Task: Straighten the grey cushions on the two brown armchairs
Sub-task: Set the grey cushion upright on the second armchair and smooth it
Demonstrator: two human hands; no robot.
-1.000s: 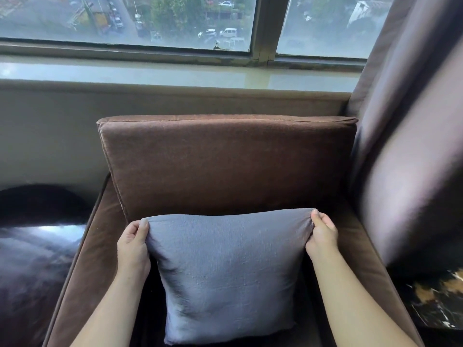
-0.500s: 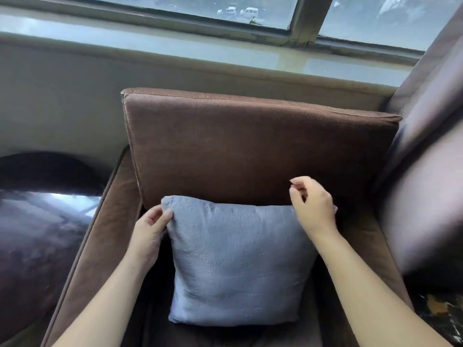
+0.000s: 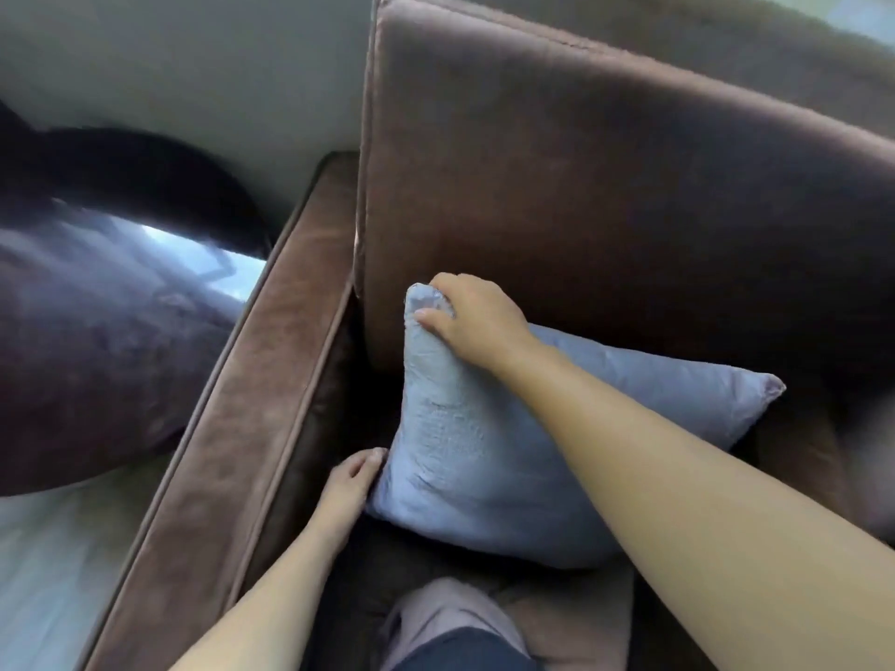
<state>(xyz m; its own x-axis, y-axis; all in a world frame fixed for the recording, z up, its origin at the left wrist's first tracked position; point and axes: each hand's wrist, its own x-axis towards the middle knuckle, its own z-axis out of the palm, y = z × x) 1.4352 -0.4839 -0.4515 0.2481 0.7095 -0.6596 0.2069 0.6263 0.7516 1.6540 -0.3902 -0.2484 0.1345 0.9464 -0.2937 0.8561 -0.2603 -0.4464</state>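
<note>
A grey cushion (image 3: pixel 489 457) leans against the back pad of a brown armchair (image 3: pixel 605 186), tilted so one corner points up. My right hand (image 3: pixel 472 319) reaches across and grips that upper left corner, fingers and thumb curled round the fabric. My left hand (image 3: pixel 351 481) touches the cushion's lower left edge with straight fingers, down by the seat. The cushion's right corner sticks out toward the chair's right side.
The chair's left armrest (image 3: pixel 252 404) runs diagonally beside my left arm. A dark glossy round table (image 3: pixel 97 341) stands to the left against the pale wall (image 3: pixel 184 65). My knee in light trousers (image 3: pixel 445 617) rests at the seat's front.
The view has swung down and to the left. My right hand crossed from the cushion's right corner to its upper left corner. My left hand dropped to the lower left edge.
</note>
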